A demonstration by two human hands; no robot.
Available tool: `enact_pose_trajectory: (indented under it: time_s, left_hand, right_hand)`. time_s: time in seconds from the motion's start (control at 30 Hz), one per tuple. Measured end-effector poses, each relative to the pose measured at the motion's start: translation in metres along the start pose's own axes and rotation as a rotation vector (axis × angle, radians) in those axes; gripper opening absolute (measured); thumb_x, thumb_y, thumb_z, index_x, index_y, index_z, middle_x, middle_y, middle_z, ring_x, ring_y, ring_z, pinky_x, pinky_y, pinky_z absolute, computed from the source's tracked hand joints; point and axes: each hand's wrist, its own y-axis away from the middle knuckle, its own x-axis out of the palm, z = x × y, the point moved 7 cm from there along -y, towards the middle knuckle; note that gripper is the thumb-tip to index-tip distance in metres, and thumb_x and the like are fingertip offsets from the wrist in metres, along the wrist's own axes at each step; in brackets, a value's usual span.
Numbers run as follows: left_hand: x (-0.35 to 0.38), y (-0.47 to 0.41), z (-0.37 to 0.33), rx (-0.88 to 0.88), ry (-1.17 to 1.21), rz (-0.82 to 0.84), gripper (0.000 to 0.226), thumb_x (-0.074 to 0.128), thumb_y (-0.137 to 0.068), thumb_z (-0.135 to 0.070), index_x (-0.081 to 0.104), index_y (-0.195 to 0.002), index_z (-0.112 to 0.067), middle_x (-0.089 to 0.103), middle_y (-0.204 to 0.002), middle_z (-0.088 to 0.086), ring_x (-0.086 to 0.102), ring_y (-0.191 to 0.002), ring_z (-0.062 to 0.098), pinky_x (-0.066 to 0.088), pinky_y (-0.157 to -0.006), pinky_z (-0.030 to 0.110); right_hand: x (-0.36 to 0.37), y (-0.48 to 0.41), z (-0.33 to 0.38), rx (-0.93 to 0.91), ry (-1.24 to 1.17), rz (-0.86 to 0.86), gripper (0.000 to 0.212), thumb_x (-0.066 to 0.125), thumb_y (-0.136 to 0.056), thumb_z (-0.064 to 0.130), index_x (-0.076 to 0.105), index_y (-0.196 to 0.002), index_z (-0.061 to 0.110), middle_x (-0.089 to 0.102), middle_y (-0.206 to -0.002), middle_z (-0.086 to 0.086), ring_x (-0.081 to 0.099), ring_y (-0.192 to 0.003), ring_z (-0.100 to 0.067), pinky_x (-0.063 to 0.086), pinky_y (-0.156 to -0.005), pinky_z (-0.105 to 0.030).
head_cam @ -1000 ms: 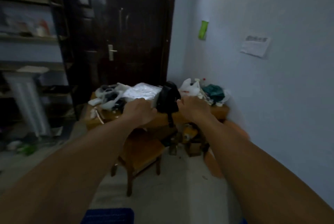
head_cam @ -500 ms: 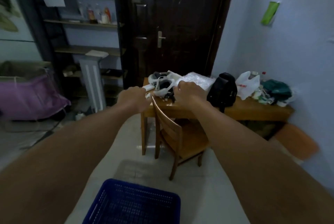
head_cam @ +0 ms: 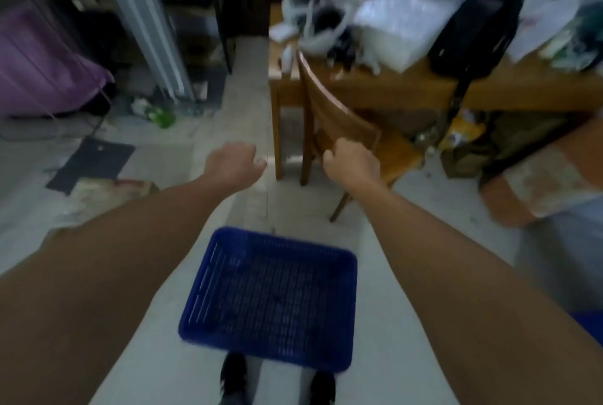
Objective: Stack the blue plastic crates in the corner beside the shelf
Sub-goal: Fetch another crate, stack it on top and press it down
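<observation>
A blue plastic crate [head_cam: 270, 300] with a mesh bottom lies open side up on the pale floor just in front of my feet. A blue edge of a second crate [head_cam: 592, 323] shows at the right border. My left hand [head_cam: 233, 164] is stretched out ahead over the floor, fingers curled shut, holding nothing. My right hand [head_cam: 352, 159] is also curled shut and empty, in front of the wooden chair. Both hands are well beyond the crate and not touching it.
A wooden chair [head_cam: 339, 117] stands at a cluttered wooden table [head_cam: 424, 91] ahead on the right. A dark shelf unit [head_cam: 208, 6] and white column [head_cam: 146, 29] stand at the back left. Purple cloth [head_cam: 42, 71] lies far left; a black mat [head_cam: 91, 164] is on the floor.
The view has tilted down and shifted, bringing the whole blue crate and my feet into sight. Both hands have dropped lower, staying closed and empty.
</observation>
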Motion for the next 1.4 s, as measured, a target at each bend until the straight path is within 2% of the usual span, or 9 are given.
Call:
enact_pose_trajectory:
  time_s: [0.07, 0.2, 0.33, 0.5, 0.73, 0.9, 1.0, 1.17, 1.4]
  left_hand:
    - [0.059, -0.011, 0.031, -0.011, 0.002, 0.085, 0.041, 0.046, -0.097, -0.043, 0.066, -0.114, -0.012, 0.063, -0.102, 0.007, 0.058, -0.086, 0.025, 0.043, -0.070, 0.037]
    - [0.181, -0.025, 0.101, -0.087, -0.001, 0.236, 0.050, 0.043, -0.096, -0.045, 0.065, -0.118, -0.006, 0.064, -0.115, 0.018, 0.061, -0.100, 0.037, 0.052, -0.083, 0.045]
    - [0.297, -0.022, 0.162, -0.127, -0.026, 0.341, 0.053, 0.043, -0.097, -0.046, 0.061, -0.118, -0.001, 0.061, -0.118, 0.025, 0.060, -0.105, 0.042, 0.053, -0.088, 0.050]
    - [0.414, -0.014, 0.221, -0.226, -0.034, 0.446, 0.065, 0.036, -0.087, -0.055, 0.057, -0.113, 0.000, 0.059, -0.110, 0.030, 0.061, -0.100, 0.049, 0.053, -0.084, 0.055]
    - [0.520, 0.004, 0.280, -0.452, -0.035, 0.436, 0.061, 0.055, -0.098, -0.040, 0.042, -0.137, 0.004, 0.046, -0.136, 0.034, 0.050, -0.123, 0.054, 0.045, -0.099, 0.063]
    - [0.569, 0.017, 0.315, -0.616, 0.030, 0.411, 0.072, 0.058, -0.097, -0.028, 0.022, -0.151, 0.003, 0.034, -0.152, 0.032, 0.042, -0.133, 0.055, 0.038, -0.108, 0.065]
    - [0.582, 0.018, 0.327, -0.645, 0.013, 0.388, 0.072, 0.062, -0.096, -0.013, 0.020, -0.153, 0.002, 0.043, -0.145, 0.036, 0.047, -0.128, 0.058, 0.041, -0.105, 0.065]
    - [0.570, 0.012, 0.331, -0.533, -0.048, 0.330, 0.052, 0.064, -0.089, -0.003, 0.035, -0.132, 0.005, 0.057, -0.119, 0.043, 0.058, -0.106, 0.061, 0.048, -0.085, 0.063]
    - [0.489, 0.020, 0.329, -0.560, 0.010, 0.288, 0.044, 0.065, -0.086, -0.007, 0.041, -0.122, 0.002, 0.060, -0.115, 0.039, 0.061, -0.099, 0.058, 0.054, -0.083, 0.065]
  right_hand:
    - [0.062, -0.003, -0.027, 0.092, 0.001, 0.075, 0.018, 0.042, -0.097, 0.034, 0.052, -0.096, 0.020, 0.058, -0.093, -0.003, 0.055, -0.080, -0.023, 0.041, -0.069, -0.037]
    - [0.186, -0.002, -0.101, 0.288, 0.020, 0.186, 0.035, 0.044, -0.096, 0.035, 0.057, -0.120, 0.013, 0.062, -0.114, -0.011, 0.060, -0.101, -0.032, 0.045, -0.075, -0.038]
    - [0.304, 0.021, -0.164, 0.397, 0.001, 0.339, 0.037, 0.042, -0.097, 0.033, 0.052, -0.124, 0.009, 0.058, -0.120, -0.013, 0.058, -0.103, -0.031, 0.043, -0.074, -0.036]
    - [0.423, 0.054, -0.214, 0.536, -0.025, 0.485, 0.048, 0.043, -0.096, 0.034, 0.045, -0.137, 0.010, 0.057, -0.132, -0.012, 0.059, -0.108, -0.032, 0.050, -0.087, -0.041]
    - [0.534, 0.082, -0.288, 0.851, -0.001, 0.465, 0.075, 0.052, -0.093, 0.035, 0.018, -0.154, 0.007, 0.031, -0.156, -0.014, 0.038, -0.135, -0.038, 0.039, -0.107, -0.055]
    - [0.571, 0.094, -0.322, 0.971, 0.018, 0.375, 0.082, 0.056, -0.096, 0.025, 0.004, -0.155, 0.002, 0.022, -0.158, -0.017, 0.034, -0.137, -0.040, 0.036, -0.106, -0.054]
    - [0.578, 0.100, -0.338, 0.928, 0.002, 0.329, 0.085, 0.060, -0.094, 0.016, 0.003, -0.155, 0.004, 0.030, -0.153, -0.019, 0.043, -0.131, -0.044, 0.041, -0.102, -0.054]
    - [0.571, 0.103, -0.355, 0.832, 0.033, 0.320, 0.074, 0.062, -0.091, 0.012, 0.018, -0.151, 0.008, 0.052, -0.137, -0.023, 0.057, -0.117, -0.045, 0.048, -0.093, -0.052]
    - [0.494, 0.085, -0.319, 0.725, 0.040, 0.290, 0.054, 0.064, -0.088, 0.017, 0.036, -0.133, 0.006, 0.063, -0.120, -0.024, 0.064, -0.098, -0.042, 0.054, -0.076, -0.048]
